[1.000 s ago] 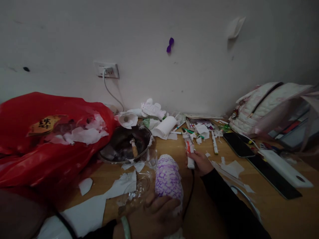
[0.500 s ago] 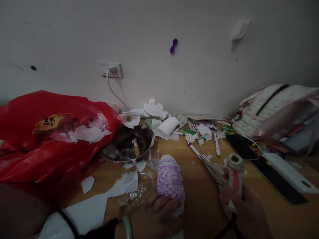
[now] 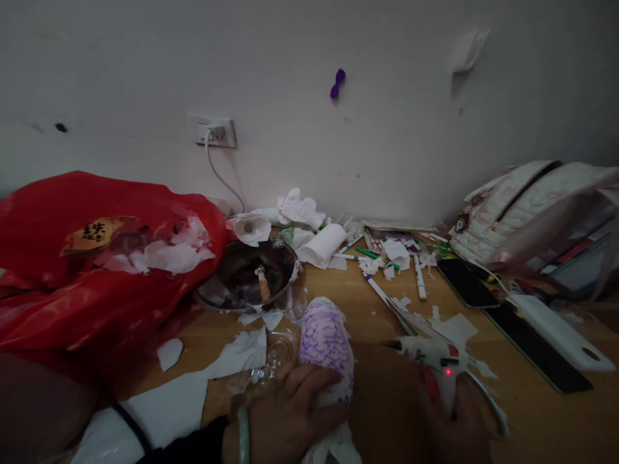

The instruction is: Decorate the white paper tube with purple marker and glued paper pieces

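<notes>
My left hand (image 3: 290, 419) is wrapped round the near end of a white paper-covered object with purple scribbles (image 3: 323, 341), which lies on the wooden table (image 3: 377, 399). A green bangle sits on that wrist. My right hand (image 3: 449, 425) grips a white glue gun (image 3: 430, 357) with a small red light lit. Its nozzle points left, toward the purple-scribbled object, and stops a short way from it. A clear glass (image 3: 271, 364) lies on its side just left of my left hand.
A red plastic bag (image 3: 97, 270) with paper scraps fills the left. A dark metal bowl (image 3: 246, 277), tissue rolls (image 3: 319, 245), markers (image 3: 418, 277), scissors and paper scraps lie behind. At right: a phone (image 3: 464, 280), a power bank (image 3: 556, 328), a white quilted bag (image 3: 522, 212).
My right hand took the glue gun from the middle of the table, brought it toward me and turned its nozzle to the left. My left hand stayed on the purple-scribbled object.
</notes>
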`<state>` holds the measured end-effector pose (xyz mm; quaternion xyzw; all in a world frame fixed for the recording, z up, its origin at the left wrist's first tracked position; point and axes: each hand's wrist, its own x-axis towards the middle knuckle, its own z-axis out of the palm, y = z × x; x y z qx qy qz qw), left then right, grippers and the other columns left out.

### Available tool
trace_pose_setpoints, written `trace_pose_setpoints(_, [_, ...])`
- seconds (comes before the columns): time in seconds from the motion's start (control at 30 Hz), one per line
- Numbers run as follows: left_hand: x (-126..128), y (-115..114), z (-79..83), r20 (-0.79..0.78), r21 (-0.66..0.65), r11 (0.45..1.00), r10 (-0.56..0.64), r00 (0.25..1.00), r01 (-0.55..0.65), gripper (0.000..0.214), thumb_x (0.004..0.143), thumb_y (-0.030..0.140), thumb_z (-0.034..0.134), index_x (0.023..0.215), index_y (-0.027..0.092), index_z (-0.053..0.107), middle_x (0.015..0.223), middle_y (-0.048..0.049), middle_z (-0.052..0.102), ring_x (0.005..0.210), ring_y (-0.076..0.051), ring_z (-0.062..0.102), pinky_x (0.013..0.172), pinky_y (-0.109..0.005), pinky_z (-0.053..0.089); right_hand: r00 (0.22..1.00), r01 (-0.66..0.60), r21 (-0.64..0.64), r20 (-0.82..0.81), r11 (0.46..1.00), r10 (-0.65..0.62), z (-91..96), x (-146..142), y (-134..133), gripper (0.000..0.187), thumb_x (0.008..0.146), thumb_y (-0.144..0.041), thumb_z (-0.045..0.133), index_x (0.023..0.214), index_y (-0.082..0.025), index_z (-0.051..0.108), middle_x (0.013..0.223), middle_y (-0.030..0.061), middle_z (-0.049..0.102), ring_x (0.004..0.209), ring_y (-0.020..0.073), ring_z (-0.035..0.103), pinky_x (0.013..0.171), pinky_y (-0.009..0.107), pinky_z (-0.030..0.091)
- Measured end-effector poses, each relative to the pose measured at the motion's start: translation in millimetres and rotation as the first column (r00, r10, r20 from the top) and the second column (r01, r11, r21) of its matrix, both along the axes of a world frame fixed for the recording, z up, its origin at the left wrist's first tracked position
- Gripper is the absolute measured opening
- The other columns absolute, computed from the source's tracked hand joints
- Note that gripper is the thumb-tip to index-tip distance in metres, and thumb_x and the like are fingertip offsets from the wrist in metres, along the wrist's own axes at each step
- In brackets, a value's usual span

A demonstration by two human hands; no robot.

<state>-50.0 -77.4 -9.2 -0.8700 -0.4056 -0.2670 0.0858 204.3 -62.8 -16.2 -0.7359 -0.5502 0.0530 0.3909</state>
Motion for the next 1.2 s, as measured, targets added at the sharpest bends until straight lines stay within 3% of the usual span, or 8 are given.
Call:
trace_pose_setpoints(0.1, [3.1,-2.3,-14.4,0.080,0.091,0.993,0.072,0.994,-0.080,0.021,0.087,0.045,0.047,0.096,0.034,0.063,0.091,0.0015,0.062,0.085,-0.016,0.053,0.084,-0.030,0.042,0.999,0.027,-0.008,0.029,1.000,-0.027,-8.6,-6.8,-0.8,0.071,0.065,-0.083,0.029,0.080,-0.017,0.052,0.088,0.0208,0.062,0.084,0.0352,0.060,0.070,0.046,0.050])
trace_pose_setpoints(0.27, [3.8,-4.6,-28.3,0.131,0.046,0.995,0.082,0.988,-0.088,0.021,0.083,0.048,0.049,0.094,0.036,0.064,0.098,-0.0007,0.058,0.093,-0.020,0.050,0.086,-0.037,0.040,0.993,-0.040,0.066,0.114,0.997,0.032,-27.6,-5.1,-6.1,0.066,0.073,-0.076,0.029,0.085,-0.017,0.054,0.095,0.0204,0.063,0.093,0.0352,0.058,0.079,0.047,0.048])
trace_pose_setpoints(0.5, [-1.0,-3.2,-13.2,0.042,0.052,0.997,0.061,0.997,-0.063,0.018,0.085,0.043,0.051,0.097,0.037,0.063,0.100,0.0003,0.058,0.093,-0.018,0.050,0.083,-0.032,0.041,0.980,-0.121,0.128,0.174,0.984,0.098,-41.1,1.9,-6.5,0.066,0.078,-0.070,0.030,0.093,-0.012,0.057,0.102,0.0239,0.061,0.095,0.0358,0.058,0.077,0.047,0.050])
trace_pose_setpoints(0.67, [-1.5,-1.8,5.3,-0.013,0.053,0.999,0.006,1.000,-0.005,0.015,0.087,0.040,0.051,0.096,0.037,0.063,0.098,0.0018,0.060,0.090,-0.016,0.052,0.083,-0.029,0.042,0.982,-0.123,0.111,0.158,0.986,0.104,-35.1,0.2,-7.4,0.064,0.078,-0.070,0.030,0.088,-0.014,0.058,0.098,0.0218,0.063,0.095,0.0351,0.059,0.077,0.047,0.051])
trace_pose_setpoints(0.77, [-0.1,-0.9,-4.7,0.031,0.098,0.995,0.031,0.999,-0.034,0.017,0.088,0.040,0.049,0.096,0.034,0.064,0.096,0.0008,0.061,0.089,-0.016,0.053,0.082,-0.029,0.043,0.982,-0.159,0.057,0.114,0.986,0.152,-25.5,-2.3,-6.9,0.060,0.078,-0.071,0.031,0.086,-0.017,0.057,0.092,0.0169,0.065,0.092,0.0314,0.061,0.078,0.043,0.051])
trace_pose_setpoints(0.93, [2.3,-1.9,-30.4,0.057,0.044,0.990,0.135,0.989,-0.137,0.022,0.087,0.044,0.047,0.099,0.035,0.063,0.096,-0.0012,0.062,0.090,-0.020,0.054,0.081,-0.037,0.046,0.998,-0.035,-0.040,0.041,0.999,0.037,-7.9,-8.5,-1.9,0.075,0.062,-0.083,0.037,0.086,-0.015,0.058,0.100,0.0225,0.065,0.092,0.0341,0.062,0.078,0.043,0.052])
trace_pose_setpoints(1.07, [1.8,-2.0,-36.6,-0.029,-0.023,0.995,0.100,0.995,-0.101,0.020,0.086,0.044,0.048,0.098,0.036,0.063,0.099,-0.0005,0.062,0.093,-0.020,0.054,0.083,-0.036,0.045,0.998,-0.017,-0.124,-0.070,0.992,0.009,1.2,-12.4,2.6,0.082,0.057,-0.084,0.039,0.091,-0.012,0.057,0.106,0.0255,0.062,0.099,0.0371,0.059,0.085,0.048,0.049])
trace_pose_setpoints(1.2, [2.7,-0.4,-42.2,-0.016,0.026,0.997,0.067,0.998,-0.067,0.021,0.085,0.046,0.050,0.098,0.035,0.063,0.098,0.0006,0.062,0.091,-0.017,0.053,0.089,-0.035,0.042,0.983,-0.058,-0.204,-0.184,0.977,0.020,-2.2,-12.3,5.4,0.071,0.067,-0.077,0.036,0.096,-0.015,0.057,0.108,0.0199,0.061,0.104,0.0352,0.056,0.089,0.052,0.044])
